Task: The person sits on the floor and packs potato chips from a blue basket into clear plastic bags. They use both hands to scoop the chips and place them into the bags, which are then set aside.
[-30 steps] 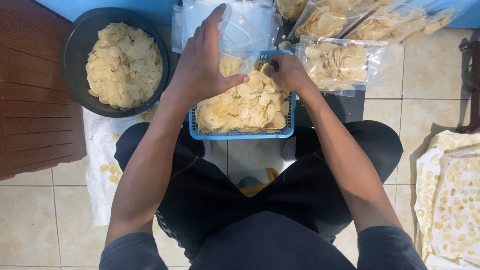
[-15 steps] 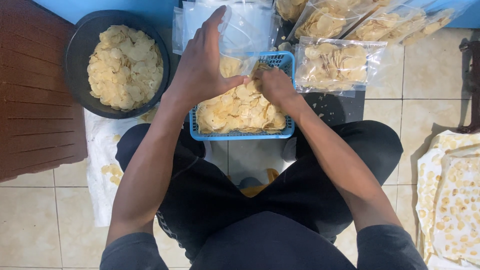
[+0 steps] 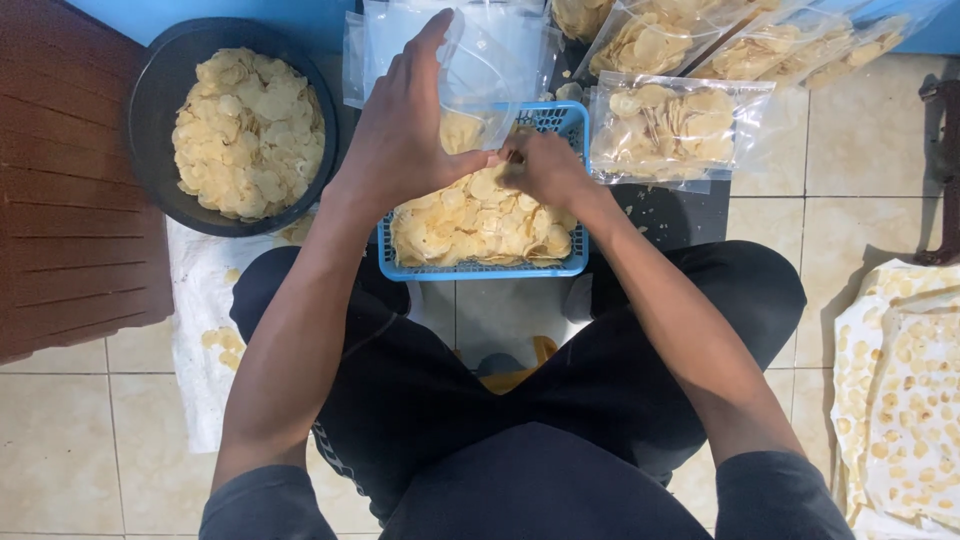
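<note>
A blue plastic basket [image 3: 480, 268] full of pale yellow chips [image 3: 470, 225] rests on the floor between my knees. My left hand [image 3: 405, 130] holds a clear plastic bag [image 3: 490, 70] open above the basket's far edge. A few chips show inside the bag's lower part. My right hand [image 3: 540, 165] is closed around a handful of chips at the bag's mouth, just above the pile.
A black round bowl [image 3: 150, 110] of chips sits at the left on the floor beside a brown wooden board [image 3: 60, 190]. Several filled clear bags [image 3: 670, 125] lie at the top right. White sheets [image 3: 900, 390] with chips spread on them lie at the right; a white sheet [image 3: 200, 320] lies under my left leg.
My right hand has moved left from the basket's right side to the bag's mouth with chips. The left hand stays holding the bag.
</note>
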